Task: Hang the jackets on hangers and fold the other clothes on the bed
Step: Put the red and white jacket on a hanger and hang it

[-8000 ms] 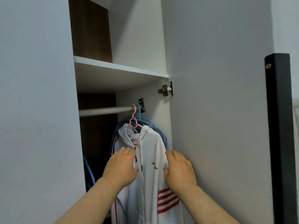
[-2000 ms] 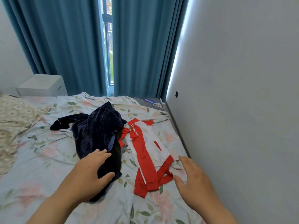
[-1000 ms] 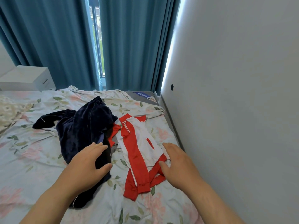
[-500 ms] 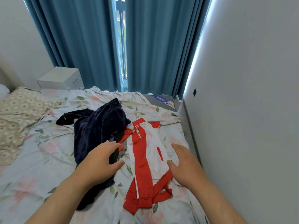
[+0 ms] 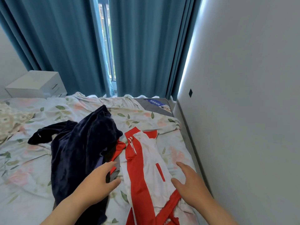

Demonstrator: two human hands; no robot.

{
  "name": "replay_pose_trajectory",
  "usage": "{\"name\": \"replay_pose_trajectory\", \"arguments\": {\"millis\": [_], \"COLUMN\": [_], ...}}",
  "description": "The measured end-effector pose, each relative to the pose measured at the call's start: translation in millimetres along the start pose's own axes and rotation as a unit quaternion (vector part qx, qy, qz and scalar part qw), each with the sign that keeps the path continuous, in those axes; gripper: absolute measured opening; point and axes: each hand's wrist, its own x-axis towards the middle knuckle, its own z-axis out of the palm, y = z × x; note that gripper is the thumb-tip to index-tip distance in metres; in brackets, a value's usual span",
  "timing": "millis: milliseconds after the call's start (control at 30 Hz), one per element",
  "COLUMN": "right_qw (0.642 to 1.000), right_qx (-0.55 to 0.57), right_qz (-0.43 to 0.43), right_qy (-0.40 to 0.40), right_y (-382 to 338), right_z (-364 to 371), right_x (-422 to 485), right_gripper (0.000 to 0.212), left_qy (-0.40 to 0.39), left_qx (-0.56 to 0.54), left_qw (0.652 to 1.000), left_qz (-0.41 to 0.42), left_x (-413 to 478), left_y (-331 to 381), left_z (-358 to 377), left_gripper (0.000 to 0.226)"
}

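A red and white garment [image 5: 146, 168] lies lengthwise on the floral bed sheet [image 5: 24, 172], near the wall side. To its left a dark navy velvet garment [image 5: 78, 151] lies crumpled, with a black piece [image 5: 40, 137] sticking out at its far left. My left hand [image 5: 99, 182] hovers over the navy garment's right edge, fingers loose and holding nothing. My right hand [image 5: 190, 182] hovers at the red and white garment's right edge, fingers spread, empty.
A grey wall [image 5: 243, 111] runs along the bed's right side. Teal curtains [image 5: 146, 46] hang behind the bed, with a window gap between them. A white nightstand [image 5: 35, 85] stands at the far left. A patterned quilt [image 5: 9, 119] lies at the left edge.
I have turned from the wardrobe, where a white jacket hangs, to the bed. In the last second both hands have moved forward over the clothes, on either side of the red and white garment.
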Motion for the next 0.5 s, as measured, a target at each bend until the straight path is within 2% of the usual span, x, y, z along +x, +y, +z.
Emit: {"name": "replay_pose_trajectory", "arguments": {"millis": [100,200,333,433,500], "right_qw": [0.999,0.997,0.991,0.99,0.989], "right_qx": [0.005,0.023,0.071,0.072,0.087], "right_qz": [0.034,0.057,0.091,0.092,0.096], "right_qy": [-0.017,-0.044,-0.06,-0.075,-0.077], "right_y": [16,36,70,98,115], "right_z": [39,85,147,193,217], "right_x": [56,108,172,217,251], "right_gripper": [0.064,0.061,0.054,0.053,0.054], "left_qy": [-0.011,-0.043,-0.063,-0.104,-0.065], "left_qx": [-0.04,-0.133,-0.226,-0.269,-0.282], "left_qw": [0.999,0.989,0.963,0.945,0.941], "left_qz": [-0.026,-0.053,-0.132,-0.158,-0.176], "left_x": [62,123,201,252,289], "left_y": [-33,-65,-123,-165,-186], "left_z": [19,50,118,172,206], "left_gripper": [0.068,0.049,0.061,0.055,0.061]}}
